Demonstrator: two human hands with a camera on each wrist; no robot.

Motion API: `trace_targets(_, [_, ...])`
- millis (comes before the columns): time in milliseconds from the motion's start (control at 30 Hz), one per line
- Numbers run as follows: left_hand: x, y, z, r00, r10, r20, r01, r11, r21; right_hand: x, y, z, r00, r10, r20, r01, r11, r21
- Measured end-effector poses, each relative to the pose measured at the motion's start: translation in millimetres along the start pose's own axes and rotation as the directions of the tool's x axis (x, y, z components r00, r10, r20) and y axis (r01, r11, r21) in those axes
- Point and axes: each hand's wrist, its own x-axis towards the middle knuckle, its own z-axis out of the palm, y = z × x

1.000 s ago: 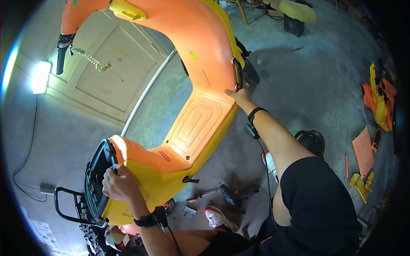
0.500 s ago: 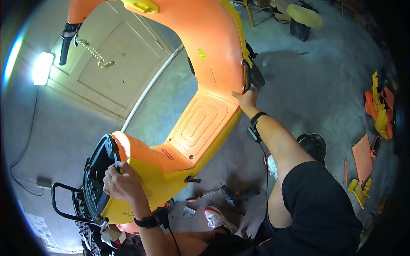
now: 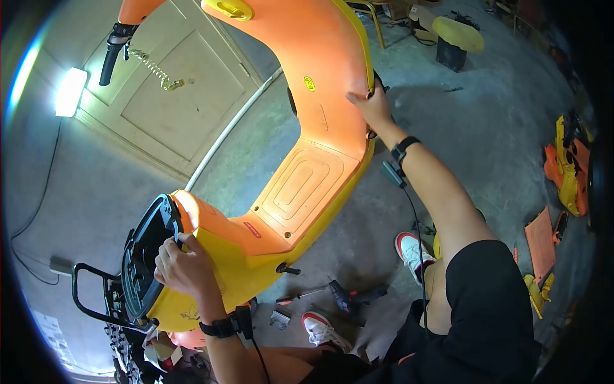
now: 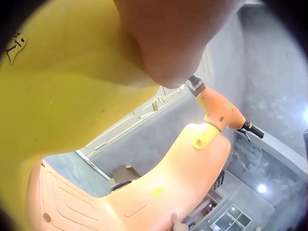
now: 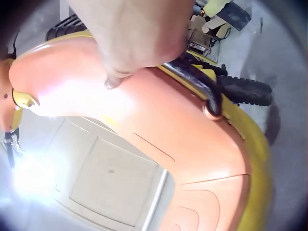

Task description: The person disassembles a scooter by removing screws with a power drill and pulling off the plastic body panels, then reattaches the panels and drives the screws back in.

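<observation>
Your left hand (image 3: 182, 265) grips the orange-and-yellow plastic scooter shell (image 3: 300, 185) at its rear, and your right hand (image 3: 369, 105) clasps its front edge. The shell looks not yet freed.

The left hand (image 3: 179, 265) is gripping the scooter (image 3: 300, 185) at its rear, fingers curling over the edge beside the black seat well (image 3: 142, 256); the right hand (image 3: 369, 105) is clasping the yellow rim of the front shield, thumb lying on the orange panel; a drill (image 3: 352, 296) and a screwdriver (image 3: 300, 294) are lying on the floor (image 3: 486, 109) near a white shoe (image 3: 323, 326); a lamp (image 3: 70, 93) is glowing at the left.
</observation>
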Motion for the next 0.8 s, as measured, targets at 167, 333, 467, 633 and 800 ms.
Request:
trace_targets(167, [0, 1, -2, 0.996, -0.04, 0.076, 0.04, 0.999, 0.007, 29, 7, 6, 0.984, -0.169, 0.048, 0.173, 0.982, -0.078])
trace_targets(333, [1, -1, 0, 1.0, 0.002, 0.007, -0.002, 1.0, -0.006, 24, 0, 3, 0.994, -0.041, 0.105, 0.05, 0.995, -0.085])
trace_targets(467, [0, 0, 3, 1.0, -0.014, 0.002, 0.014, 1.0, -0.025, 20, -7, -2, 0.993, -0.041, 0.115, 0.058, 0.987, -0.15])
trace_targets(633, [0, 0, 1, 0.999, -0.025, 0.021, 0.025, 1.0, -0.014, 12, -10, -4, 0.991, -0.068, 0.116, 0.085, 0.984, -0.155])
trace_targets(800, [-1, 0, 1, 0.999, -0.024, 0.029, 0.024, 1.0, -0.007, 11, -10, -3, 0.991, -0.006, 0.135, 0.03, 0.984, -0.178])
